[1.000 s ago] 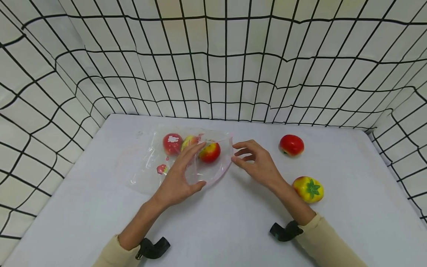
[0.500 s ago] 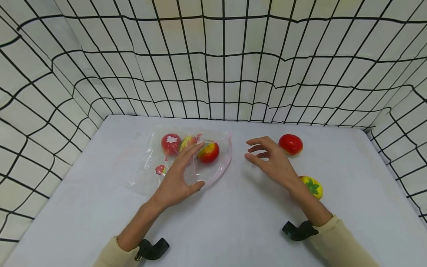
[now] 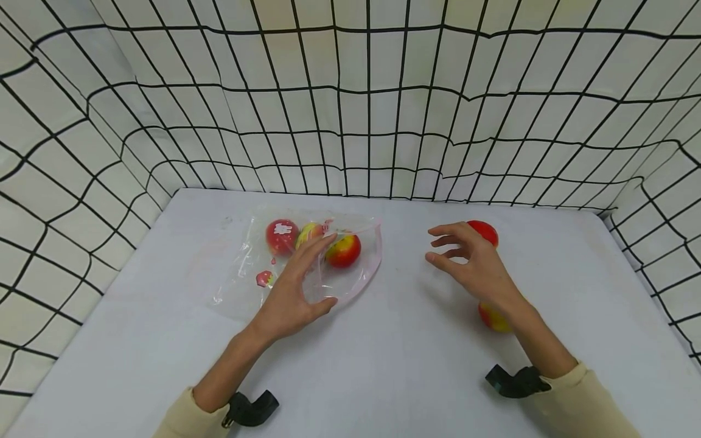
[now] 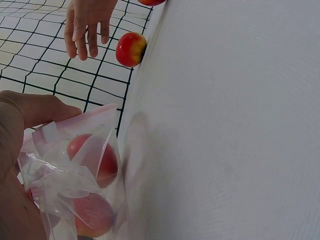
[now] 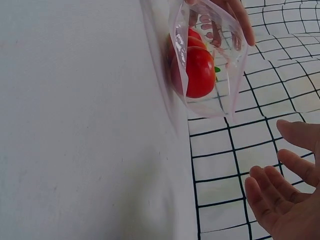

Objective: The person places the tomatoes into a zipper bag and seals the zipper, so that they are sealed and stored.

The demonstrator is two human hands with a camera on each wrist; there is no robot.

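A clear plastic bag (image 3: 241, 283) with a pink rim lies on the white table. Three toy fruits show inside it: a red one (image 3: 282, 236), a yellowish one (image 3: 310, 233) and a red-yellow one (image 3: 343, 250) near the mouth. My left hand (image 3: 290, 298) holds the bag's mouth apart, thumb near one side and fingers over the other. My right hand (image 3: 473, 261), fingers slightly bent and holding nothing, hovers right of the bag. Partly hidden behind it is a red toy fruit (image 3: 486, 231); a yellow-red toy fruit (image 3: 495, 319) shows beneath the wrist.
Black wire mesh (image 3: 369, 134) borders the table (image 3: 405, 365) at the back and both sides, with white sheeting behind it. A black camera mount sits on each wrist, the left mount (image 3: 252, 407) and the right mount (image 3: 517, 382).
My right hand has moved away from the bag's mouth to the right, now covering parts of both loose fruits. The left hand and the bag have stayed in place.
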